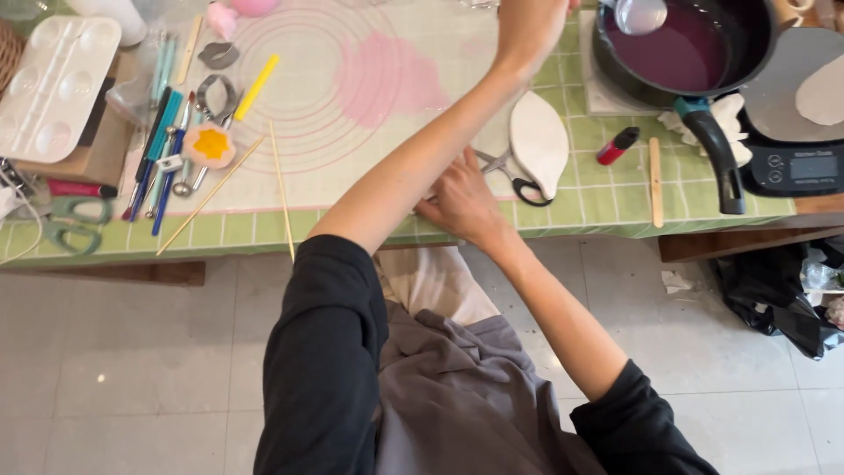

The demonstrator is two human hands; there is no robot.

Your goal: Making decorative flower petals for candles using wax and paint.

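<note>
Green-checked table (607,189): right hand (464,200) flat (fingers spread) beside one scissors (514,173).

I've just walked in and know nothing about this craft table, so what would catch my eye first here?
Probably the black pan of purple liquid at the top right, with the left hand reaching up beside it. Next, the pink patch on the round-lined mat at centre. The right hand rests at the table edge by the scissors and a white leaf-shaped piece.
</note>
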